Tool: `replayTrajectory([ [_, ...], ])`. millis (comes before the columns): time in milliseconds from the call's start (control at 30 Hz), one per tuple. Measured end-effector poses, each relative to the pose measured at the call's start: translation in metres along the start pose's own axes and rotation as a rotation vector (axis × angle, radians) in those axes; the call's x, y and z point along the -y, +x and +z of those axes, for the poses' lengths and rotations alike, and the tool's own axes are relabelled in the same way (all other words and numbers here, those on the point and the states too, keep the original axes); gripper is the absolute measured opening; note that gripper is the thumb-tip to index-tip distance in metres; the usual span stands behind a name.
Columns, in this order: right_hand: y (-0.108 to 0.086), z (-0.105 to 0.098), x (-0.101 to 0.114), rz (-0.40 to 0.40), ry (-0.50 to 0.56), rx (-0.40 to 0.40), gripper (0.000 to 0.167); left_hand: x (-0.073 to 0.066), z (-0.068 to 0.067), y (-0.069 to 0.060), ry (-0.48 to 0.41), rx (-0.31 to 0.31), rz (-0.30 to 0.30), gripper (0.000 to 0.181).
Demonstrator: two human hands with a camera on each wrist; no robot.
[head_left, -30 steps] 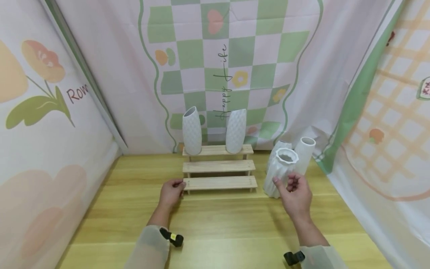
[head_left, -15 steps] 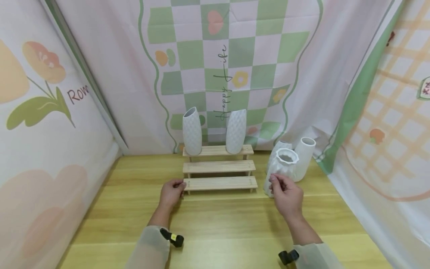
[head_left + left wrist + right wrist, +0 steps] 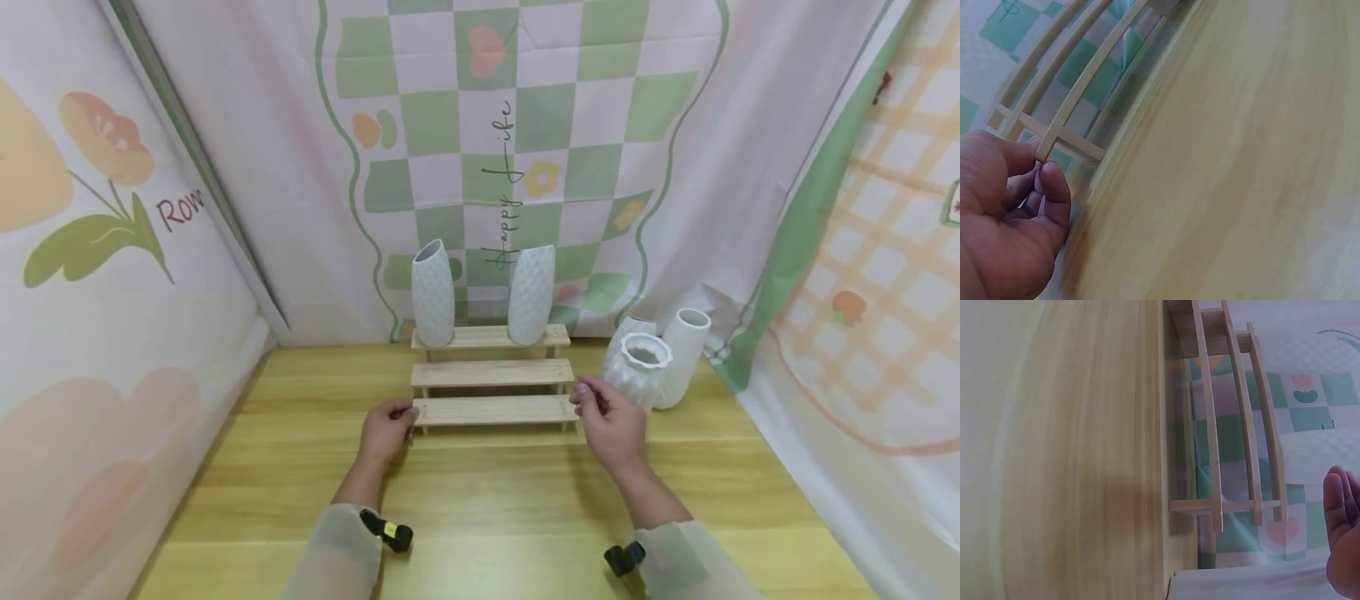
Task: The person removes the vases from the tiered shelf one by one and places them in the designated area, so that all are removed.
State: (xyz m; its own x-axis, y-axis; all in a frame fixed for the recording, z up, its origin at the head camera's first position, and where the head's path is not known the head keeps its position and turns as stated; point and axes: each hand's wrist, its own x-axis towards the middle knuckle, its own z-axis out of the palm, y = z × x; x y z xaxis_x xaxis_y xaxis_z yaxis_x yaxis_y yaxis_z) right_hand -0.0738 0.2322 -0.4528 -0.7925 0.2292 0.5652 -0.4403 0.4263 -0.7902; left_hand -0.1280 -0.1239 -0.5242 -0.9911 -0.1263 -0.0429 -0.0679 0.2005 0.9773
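Behind the loosely curled right grip (image 3: 615, 429) — three vases (image 3: 636, 382); left grip (image 3: 386, 432) pinches the stand (image 3: 495, 410).

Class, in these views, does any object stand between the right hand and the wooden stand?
Nothing visible does. The right hand is by the right end of the wooden stand; the three grouped white vases are farther right, outside that gap.

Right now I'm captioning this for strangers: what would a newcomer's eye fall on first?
Probably the two white vases on the top tier of the wooden stand, before the checkered backdrop. Next, the left hand pinching the left end of the stand's lowest tier.
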Motion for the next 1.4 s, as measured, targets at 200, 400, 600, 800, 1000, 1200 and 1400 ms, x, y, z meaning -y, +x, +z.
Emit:
replayTrajectory([
  [200, 0.007, 0.008, -0.003, 0.018, -0.080, 0.035, 0.023, 0.001, 0.000, 0.002, -0.004, -0.004, -0.006, 0.027],
  [400, 0.014, 0.017, -0.004, 0.032, -0.084, 0.042, 0.025, 0.000, 0.000, 0.001, -0.008, 0.000, -0.006, 0.027],
  [600, 0.020, 0.022, -0.004, 0.085, -0.066, 0.066, 0.030, -0.002, -0.001, 0.001, -0.008, -0.007, -0.020, 0.027],
  [800, 0.025, 0.025, -0.005, 0.159, -0.049, 0.115, 0.038, -0.002, -0.001, 0.001, 0.007, -0.004, -0.014, 0.028],
  [1000, 0.028, 0.028, -0.006, 0.202, -0.043, 0.130, 0.044, 0.001, 0.000, 0.002, 0.024, 0.005, -0.019, 0.029],
  [1200, 0.034, 0.033, -0.007, 0.254, -0.079, 0.134, 0.057, 0.001, 0.000, 0.003, 0.019, 0.003, -0.023, 0.030],
  [1400, 0.040, 0.036, -0.008, 0.250, -0.129, 0.174, 0.067, 0.001, 0.000, 0.002, 0.016, 0.003, -0.017, 0.029],
])
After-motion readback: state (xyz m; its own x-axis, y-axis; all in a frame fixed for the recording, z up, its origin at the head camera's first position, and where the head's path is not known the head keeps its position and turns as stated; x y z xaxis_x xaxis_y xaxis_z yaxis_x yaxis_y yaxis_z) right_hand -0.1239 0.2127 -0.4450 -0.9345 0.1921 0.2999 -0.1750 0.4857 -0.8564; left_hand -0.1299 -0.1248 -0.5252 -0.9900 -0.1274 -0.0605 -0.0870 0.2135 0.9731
